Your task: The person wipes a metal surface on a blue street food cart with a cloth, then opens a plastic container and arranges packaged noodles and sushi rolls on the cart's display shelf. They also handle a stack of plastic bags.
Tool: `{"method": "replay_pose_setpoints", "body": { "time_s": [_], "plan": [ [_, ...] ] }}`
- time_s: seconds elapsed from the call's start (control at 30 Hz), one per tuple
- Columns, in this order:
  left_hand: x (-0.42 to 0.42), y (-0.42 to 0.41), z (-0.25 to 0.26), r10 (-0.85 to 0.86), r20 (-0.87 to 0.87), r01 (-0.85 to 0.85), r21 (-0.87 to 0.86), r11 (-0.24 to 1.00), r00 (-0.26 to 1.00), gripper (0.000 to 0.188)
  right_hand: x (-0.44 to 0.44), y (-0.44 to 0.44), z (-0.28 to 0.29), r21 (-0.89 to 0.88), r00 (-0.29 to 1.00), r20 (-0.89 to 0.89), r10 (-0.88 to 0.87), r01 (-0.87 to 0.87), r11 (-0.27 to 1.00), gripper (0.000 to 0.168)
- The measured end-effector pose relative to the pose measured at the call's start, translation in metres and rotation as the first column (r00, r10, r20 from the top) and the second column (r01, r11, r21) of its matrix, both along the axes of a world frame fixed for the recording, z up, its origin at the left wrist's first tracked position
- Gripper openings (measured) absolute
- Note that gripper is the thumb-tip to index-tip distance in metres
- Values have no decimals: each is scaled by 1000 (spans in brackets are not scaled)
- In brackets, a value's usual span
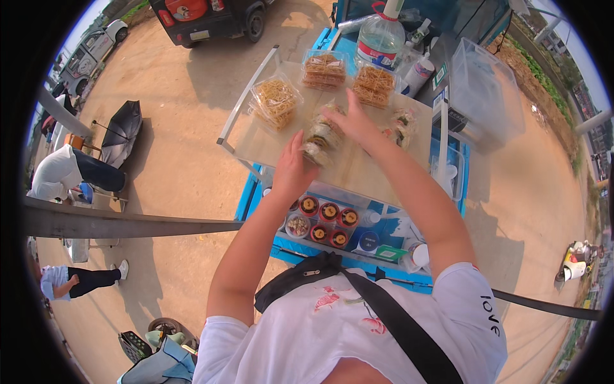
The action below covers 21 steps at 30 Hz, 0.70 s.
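On a pale wooden board [357, 168] stands a row of clear-wrapped food packs [322, 137]. My left hand [293, 168] lies against the near left end of the row, and my right hand [348, 117] touches its far right side; both are slightly blurred, so how firmly they press cannot be told. Beyond them sit clear plastic boxes of noodle-like strands: one at the left [276, 102], one at the back [324, 70] and one right of it [374, 85]. More wrapped food packs [403, 126] rest beyond my right forearm.
White metal rails [249, 96] edge the board. Below it, jars with red rims [328, 211] fill a clear tray. A large water bottle [380, 41] and a clear plastic bin [484, 91] stand behind. An open umbrella [122, 134], people [72, 175] and a dark vehicle [211, 21] are farther off.
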<state>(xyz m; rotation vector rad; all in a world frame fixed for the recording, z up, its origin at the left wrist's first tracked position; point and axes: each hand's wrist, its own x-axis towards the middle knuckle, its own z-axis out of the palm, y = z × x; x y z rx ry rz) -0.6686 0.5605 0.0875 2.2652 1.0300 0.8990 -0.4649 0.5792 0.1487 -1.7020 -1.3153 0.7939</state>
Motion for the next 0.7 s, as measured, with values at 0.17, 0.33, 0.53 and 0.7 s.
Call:
{"method": "replay_pose_setpoints", "body": {
  "time_s": [0.17, 0.33, 0.53, 0.7],
  "plan": [
    [-2, 20, -5, -122, -47, 124, 34, 992, 991, 88, 10, 35, -30, -144, 945, -327, -6, -43, 989, 83],
    [-2, 23, -11, -115, -6, 115, 9, 993, 993, 87, -10, 28, -11, 69, 975, -212, -73, 90, 994, 70],
    [-13, 12, -7, -15, 66, 19, -62, 998, 998, 80, -33, 59, 24, 119, 922, 355, 155, -209, 971, 59],
    [-25, 22, 8, 273, 373, -164, -300, 940, 887, 64, -28, 115, 23, -221, 903, 282, 325, -268, 938, 53]
  ]
}}
